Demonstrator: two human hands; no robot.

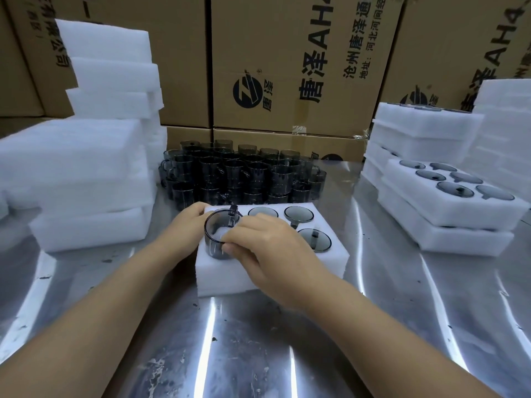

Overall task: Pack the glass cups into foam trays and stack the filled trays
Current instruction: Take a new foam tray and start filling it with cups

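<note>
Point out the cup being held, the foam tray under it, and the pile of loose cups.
held cup (214, 239): head view, on its glass wall, near side.
foam tray (230, 278): head view, on its bare front edge.
loose cups (241, 176): head view, middle of the pile.

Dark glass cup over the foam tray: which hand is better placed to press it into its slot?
Probably the right hand: its fingers already grip the cup at the rim, above the tray. The left hand sits behind the cup at the tray's far-left corner, seemingly steadying.

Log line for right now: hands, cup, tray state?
right hand: holding cup | left hand: steadying foam tray | cup: partly in near-left slot | three slots visibly filled | loose cups behind
</note>
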